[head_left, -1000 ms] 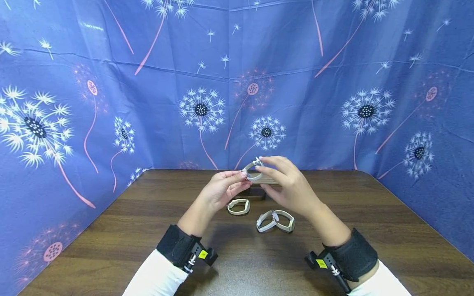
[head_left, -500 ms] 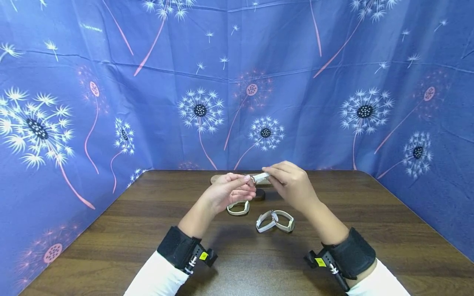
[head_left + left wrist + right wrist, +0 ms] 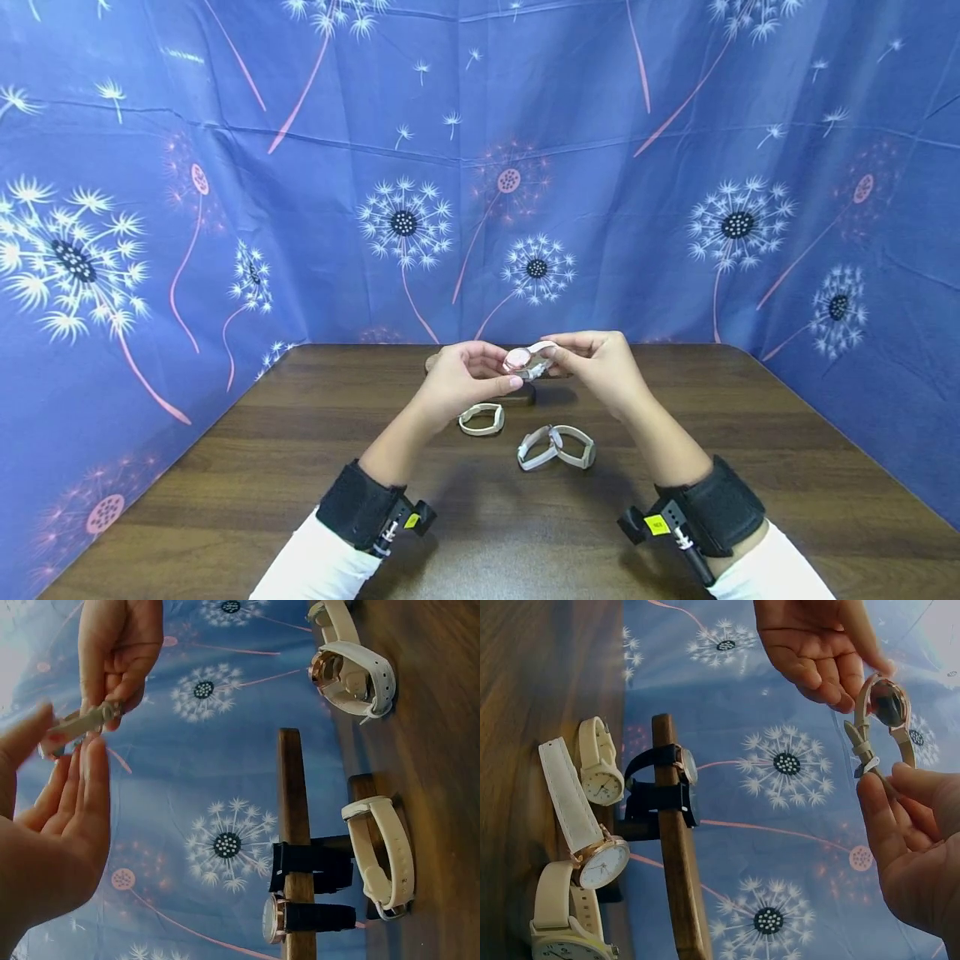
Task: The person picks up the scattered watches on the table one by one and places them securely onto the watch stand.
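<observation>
Both hands are raised above the table's far middle with a pink-beige wristwatch (image 3: 525,359) between them. My left hand (image 3: 501,368) pinches it at the case between thumb and fingertips. My right hand (image 3: 553,353) pinches the strap ends. In the right wrist view the watch (image 3: 886,709) hangs unbuckled, its round case up, between the left hand (image 3: 859,684) and the right hand (image 3: 876,776). In the left wrist view the watch (image 3: 77,725) runs from my left hand (image 3: 45,746) to my right hand (image 3: 107,705).
Below the hands three pale watches lie on the dark wooden table (image 3: 225,500): one buckled (image 3: 482,418) and a touching pair (image 3: 557,447). A wooden bar stand (image 3: 679,855) carries a black watch (image 3: 666,787); the hands mostly hide it in the head view. Blue patterned cloth walls three sides.
The watch was a closed loop a second ago; now its strap is undone and its case faces up. Both hands have dropped slightly and drawn a little apart.
</observation>
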`<state>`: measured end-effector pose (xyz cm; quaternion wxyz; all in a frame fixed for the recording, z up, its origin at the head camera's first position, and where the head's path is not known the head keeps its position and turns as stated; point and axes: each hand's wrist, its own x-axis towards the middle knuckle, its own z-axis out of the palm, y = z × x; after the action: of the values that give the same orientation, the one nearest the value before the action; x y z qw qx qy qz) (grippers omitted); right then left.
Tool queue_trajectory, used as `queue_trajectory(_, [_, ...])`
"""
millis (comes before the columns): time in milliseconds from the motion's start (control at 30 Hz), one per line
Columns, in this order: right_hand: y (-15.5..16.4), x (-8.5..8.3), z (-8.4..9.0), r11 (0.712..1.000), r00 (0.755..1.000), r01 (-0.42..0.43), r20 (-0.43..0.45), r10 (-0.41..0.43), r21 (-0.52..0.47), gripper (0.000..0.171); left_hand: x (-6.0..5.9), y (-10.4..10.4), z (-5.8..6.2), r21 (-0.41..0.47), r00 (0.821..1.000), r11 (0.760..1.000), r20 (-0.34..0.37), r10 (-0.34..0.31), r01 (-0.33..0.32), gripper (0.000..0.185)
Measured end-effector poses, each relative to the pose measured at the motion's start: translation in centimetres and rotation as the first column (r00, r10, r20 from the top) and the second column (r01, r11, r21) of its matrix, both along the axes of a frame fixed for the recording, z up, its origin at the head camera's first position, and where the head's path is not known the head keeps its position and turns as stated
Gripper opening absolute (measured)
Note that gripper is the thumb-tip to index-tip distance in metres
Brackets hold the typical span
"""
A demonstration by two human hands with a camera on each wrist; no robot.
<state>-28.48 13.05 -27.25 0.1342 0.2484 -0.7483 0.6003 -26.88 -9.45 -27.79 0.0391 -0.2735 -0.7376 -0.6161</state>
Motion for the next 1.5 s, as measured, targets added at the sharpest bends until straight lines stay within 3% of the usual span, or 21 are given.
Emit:
queue_trajectory(133, [-0.1,0.0,0.0,0.999,0.999,-0.047,0.004,0.047,-0.003,0.025,-0.2,0.0,-0.1,0.025,0.980,0.989,-0.132,0.147,-0.145,0.024])
queue_trajectory(300, [-0.1,0.2,-0.1,0.978,0.993,-0.120,0.035,0.116,0.173,0.021,-0.5,-0.2,-0.3,0.052,0.926,0.967,-0.279,0.254,-0.250,0.015])
queue_trajectory(367, [-0.1,0.4,-0.1,0.956,0.984,-0.181,0.040,0.176,0.232,0.021,-0.5,-0.3,-0.3,0.048,0.912,0.964,-0.314,0.264,-0.263,0.015])
queue_trajectory(500, [-0.2,0.6,-0.2,0.927,0.964,-0.257,0.007,0.265,0.274,0.025,-0.5,-0.4,-0.4,0.029,0.910,0.970,-0.341,0.237,-0.242,0.017])
queue_trajectory(567, [-0.3,0.7,-0.2,0.929,0.962,-0.249,-0.042,0.271,0.275,0.029,-0.6,-0.4,-0.4,0.004,0.904,0.972,-0.366,0.222,-0.237,0.017])
queue_trajectory(800, [-1.0,1.1,-0.3,0.936,0.935,-0.188,-0.236,0.263,0.298,0.042,-0.5,-0.1,-0.6,-0.102,0.851,0.959,-0.493,0.182,-0.264,0.017])
queue_trajectory(867, [-1.3,1.1,-0.4,0.935,0.925,-0.179,-0.271,0.266,0.308,0.041,-0.5,-0.1,-0.7,-0.120,0.849,0.957,-0.499,0.173,-0.265,0.014])
queue_trajectory(967, [-1.5,1.1,-0.7,0.933,0.914,-0.169,-0.304,0.270,0.319,0.039,-0.6,0.0,-0.8,-0.141,0.864,0.958,-0.478,0.156,-0.251,0.011])
queue_trajectory(1300, [-1.5,1.1,-0.9,0.921,0.892,-0.197,-0.328,0.311,0.336,0.040,-0.2,0.1,-0.7,-0.184,0.891,0.947,-0.423,0.166,-0.264,0.004])
queue_trajectory(1500, [-1.5,1.2,-0.8,0.919,0.888,-0.172,-0.348,0.301,0.356,0.038,-0.1,0.3,-0.7,-0.190,0.918,0.953,-0.365,0.154,-0.236,0.003])
